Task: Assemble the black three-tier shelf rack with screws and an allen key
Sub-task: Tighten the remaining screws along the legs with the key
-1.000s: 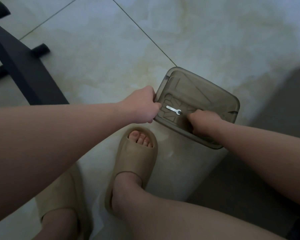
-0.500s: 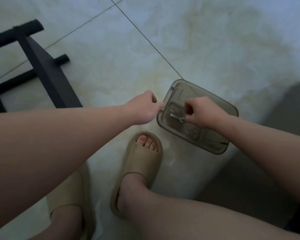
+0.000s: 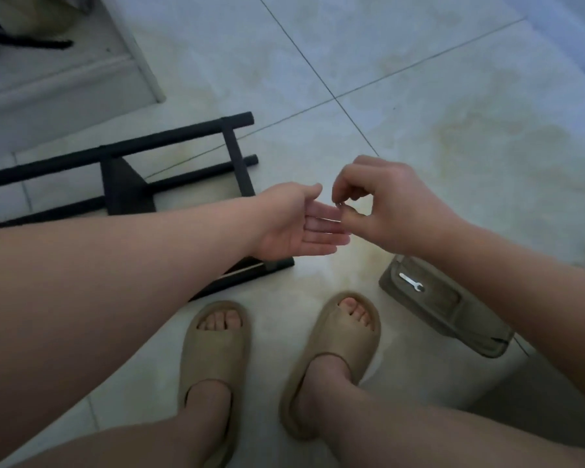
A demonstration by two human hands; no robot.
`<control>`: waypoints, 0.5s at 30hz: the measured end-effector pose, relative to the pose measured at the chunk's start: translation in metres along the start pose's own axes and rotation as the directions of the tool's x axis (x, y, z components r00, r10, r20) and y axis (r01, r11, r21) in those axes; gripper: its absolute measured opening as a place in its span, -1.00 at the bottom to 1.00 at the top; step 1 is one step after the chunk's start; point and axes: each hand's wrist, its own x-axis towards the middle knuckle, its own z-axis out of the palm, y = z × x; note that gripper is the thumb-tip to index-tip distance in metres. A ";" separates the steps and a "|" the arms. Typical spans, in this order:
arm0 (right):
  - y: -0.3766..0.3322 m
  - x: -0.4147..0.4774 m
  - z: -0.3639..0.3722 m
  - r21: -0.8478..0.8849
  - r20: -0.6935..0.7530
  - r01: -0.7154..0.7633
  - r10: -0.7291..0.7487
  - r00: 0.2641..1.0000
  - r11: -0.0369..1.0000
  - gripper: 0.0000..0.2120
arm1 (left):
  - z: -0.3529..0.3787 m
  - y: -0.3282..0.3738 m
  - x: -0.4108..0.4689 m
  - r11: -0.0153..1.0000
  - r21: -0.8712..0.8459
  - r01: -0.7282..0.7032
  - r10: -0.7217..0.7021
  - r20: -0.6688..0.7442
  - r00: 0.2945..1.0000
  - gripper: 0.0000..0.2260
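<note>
Black metal: the rack frame (image 3: 169,146) is lying flat on the tiled floor (image 3: 453,96), ahead of you and to your left. Its thin bars are running leftward out of view, and its near end is passing under your left forearm.

Left hand (image 3: 294,224): you are holding it out palm up, fingers straight and close together, with nothing visible in it.

Right hand (image 3: 392,211): you are pinching a small silvery piece (image 3: 339,205) between thumb and forefinger, with the other fingers curling loosely. The piece is too small to identify. The pinch is hovering just over the fingertips of your left hand, so the two hands are meeting above the floor, to the right of the frame. Whether they are touching cannot be told.

Smoky brown see-through lid (image 3: 453,309): it is showing low at your right, partly covered by your right forearm.

Flat silver spanner (image 3: 412,282): it is lying on the lid near its far left corner.

Tan slippers: you are wearing one on the left foot (image 3: 213,349) and one on the right foot (image 3: 338,336). Both are resting on the floor between the frame and the lid, toes pointing forward.

Pale raised step (image 3: 65,82): it is occupying the far left corner, with dark cords (image 3: 24,45) trailing across it.
</note>
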 end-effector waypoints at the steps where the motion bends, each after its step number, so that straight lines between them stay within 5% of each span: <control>1: -0.010 0.009 0.006 -0.001 0.021 0.017 -0.017 1.000 1.000 -0.90 | -0.008 0.001 -0.007 0.999 -0.032 -0.004 0.004 0.014 1.000 -0.49; 8: -0.030 0.050 0.053 -0.002 0.092 0.002 -0.002 0.996 1.000 -0.86 | -0.074 -0.011 -0.010 0.990 -0.141 -0.017 -0.009 -0.186 0.982 -0.68; 12: -0.010 0.064 0.089 -0.095 0.321 -0.098 0.124 0.939 0.991 -0.88 | -0.117 -0.020 0.010 0.991 -0.105 -0.086 0.052 -0.287 0.956 -0.71; 15: 0.005 0.062 0.109 -0.248 0.501 -0.041 0.164 0.850 0.968 -0.69 | -0.134 -0.035 0.028 0.991 0.038 -0.128 0.133 -0.365 0.921 -0.70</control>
